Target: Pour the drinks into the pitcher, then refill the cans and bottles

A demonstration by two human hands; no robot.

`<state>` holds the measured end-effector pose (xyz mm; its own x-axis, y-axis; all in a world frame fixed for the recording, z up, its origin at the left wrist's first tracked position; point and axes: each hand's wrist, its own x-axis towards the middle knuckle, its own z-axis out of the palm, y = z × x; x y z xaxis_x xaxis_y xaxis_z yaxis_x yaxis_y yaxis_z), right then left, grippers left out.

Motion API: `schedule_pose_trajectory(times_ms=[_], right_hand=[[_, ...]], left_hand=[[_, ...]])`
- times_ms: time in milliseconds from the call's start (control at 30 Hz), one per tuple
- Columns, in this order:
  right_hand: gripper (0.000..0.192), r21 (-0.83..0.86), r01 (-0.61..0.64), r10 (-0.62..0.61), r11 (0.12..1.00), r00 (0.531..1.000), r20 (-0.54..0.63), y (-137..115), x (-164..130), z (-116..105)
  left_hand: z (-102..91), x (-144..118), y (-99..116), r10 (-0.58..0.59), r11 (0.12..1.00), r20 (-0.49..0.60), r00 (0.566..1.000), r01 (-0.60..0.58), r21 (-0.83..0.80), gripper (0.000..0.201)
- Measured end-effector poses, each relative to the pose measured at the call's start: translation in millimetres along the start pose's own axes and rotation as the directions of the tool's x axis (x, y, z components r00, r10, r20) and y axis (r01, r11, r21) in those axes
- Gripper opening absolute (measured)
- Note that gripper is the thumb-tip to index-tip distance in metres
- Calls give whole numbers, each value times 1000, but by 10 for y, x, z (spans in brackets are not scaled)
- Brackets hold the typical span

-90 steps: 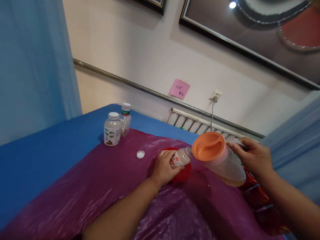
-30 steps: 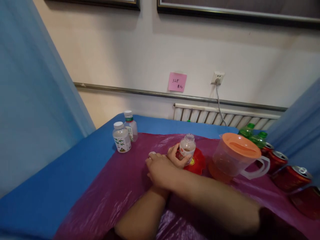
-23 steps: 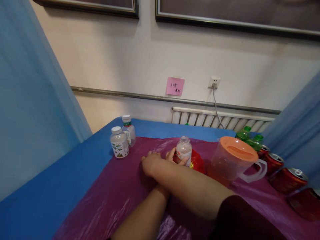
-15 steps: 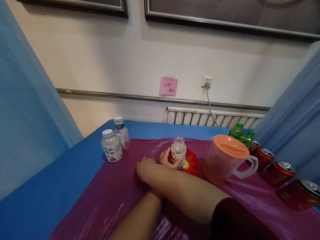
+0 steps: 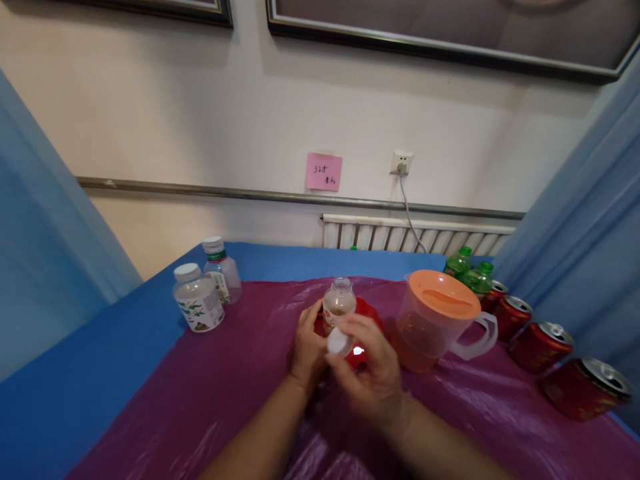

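An uncapped clear bottle with a printed label stands upright at the red dish; I cannot tell whether it rests inside. My left hand is closed around its left side, with some fingers hidden behind it. In front of the bottle, my right hand pinches a white cap between thumb and fingers, apart from the open mouth. Just right of the dish is a clear pitcher with an orange lid and some orange-tinted liquid low down.
Two white-capped bottles, a wide one and a slimmer one, stand at the left. Several red cans and green bottles line the right side. Purple plastic sheeting covers part of the blue tabletop.
My right hand has come back from the left, uncrossing from over my left arm, and now holds the white cap before the bottle. My left hand still holds the bottle. The view has shifted slightly.
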<state>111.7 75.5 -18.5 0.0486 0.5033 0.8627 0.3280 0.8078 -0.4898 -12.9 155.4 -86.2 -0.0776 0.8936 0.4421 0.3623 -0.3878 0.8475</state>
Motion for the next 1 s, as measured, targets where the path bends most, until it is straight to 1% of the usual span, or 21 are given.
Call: schedule_pose_trajectory(times_ms=[67,133,200,267,400,567,667,800,1000], right_hand=[[38,15,-99,100,995,986,-136,195,-44,-164],[31,111,-196,218,974,944,-248,357,-70,-230],[30,205,-240,293,949,911,-290,449,-85,-250],[30,237,-236,299,942,911,-284,470,-100,-265],[30,260,-198,270,945,921,-281,411,-139,-316],[31,272,-236,311,933,908,-280,369,-193,-347],[33,279,-270,346,922,896,-278,388,-227,-337],[36,247,-294,358,923,892,-275,430,-272,-325],[40,233,-292,352,927,893,-281,468,-296,-336]], left_hand=[[-10,-2,70,66,997,-15,998,-65,43,57],[-21,-10,148,149,985,-3,989,-148,88,56],[-37,-22,219,221,968,33,975,-223,112,56],[-58,-36,274,281,950,73,957,-289,121,57],[-81,-62,325,371,912,147,917,-390,130,57],[-65,-99,321,435,873,228,871,-470,129,59],[-64,-105,322,470,854,233,851,-505,123,61],[-72,-92,326,527,823,224,820,-558,107,62],[-61,-88,309,540,815,213,814,-569,110,63]])
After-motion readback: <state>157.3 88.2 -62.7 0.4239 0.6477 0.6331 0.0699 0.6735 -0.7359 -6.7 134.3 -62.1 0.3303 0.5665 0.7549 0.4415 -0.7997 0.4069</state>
